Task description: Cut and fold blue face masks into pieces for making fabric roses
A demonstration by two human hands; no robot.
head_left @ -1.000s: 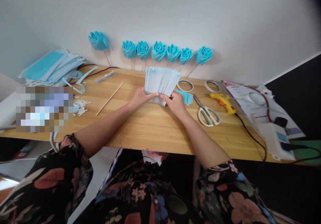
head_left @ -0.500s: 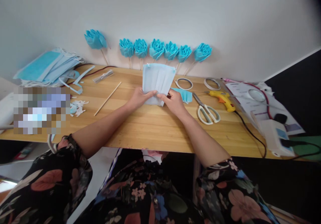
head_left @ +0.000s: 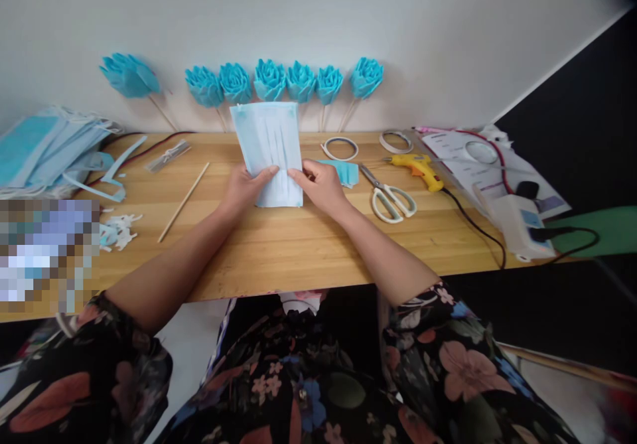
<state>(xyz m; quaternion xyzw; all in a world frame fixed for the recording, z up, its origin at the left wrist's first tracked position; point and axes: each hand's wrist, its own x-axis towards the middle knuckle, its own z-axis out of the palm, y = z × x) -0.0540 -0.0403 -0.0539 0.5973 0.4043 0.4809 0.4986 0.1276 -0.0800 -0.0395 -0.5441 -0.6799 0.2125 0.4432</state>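
Your left hand point(head_left: 247, 188) and right hand point(head_left: 320, 185) pinching the pale-blue pleated fabric sheets point(head_left: 273, 145), thumbs in front, above the light wooden table point(head_left: 279, 258).

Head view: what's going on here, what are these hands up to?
The left hand and right hand hold pale blue pleated material between them, thumbs on its front. Seven blue flowers on sticks lean against the wall. On the table, the scissors and yellow glue gun lie unheld, right of the hands.
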